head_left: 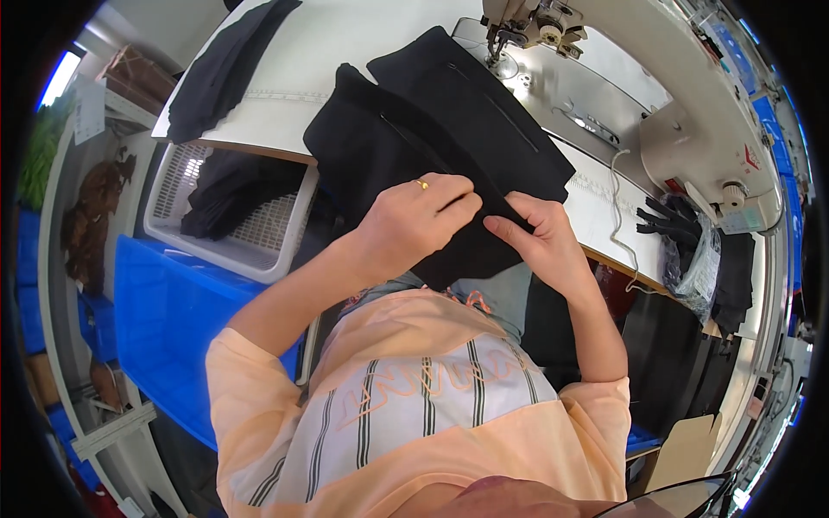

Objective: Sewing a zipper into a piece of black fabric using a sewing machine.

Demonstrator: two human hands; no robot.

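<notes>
A black garment piece [458, 104] lies over the front edge of the white sewing table and hangs down toward my lap. Two straight slits, which look like zipped pocket openings, run across it, one on each half. My left hand [419, 220] is closed on the cloth near its middle fold, with the fingers curled and a gold ring on one of them. Close beside it, my right hand [544, 237] pinches the cloth's near right part between thumb and fingers. What lies beneath the fingertips is hidden.
A sewing machine [691, 138] stands at the right, its needle area [505, 56] just beyond the cloth. Left are a black cloth stack [226, 73], a white basket [281, 255] of black pieces and a blue bin [186, 302]. Bagged black zippers [678, 220] and a cord [615, 216] lie right.
</notes>
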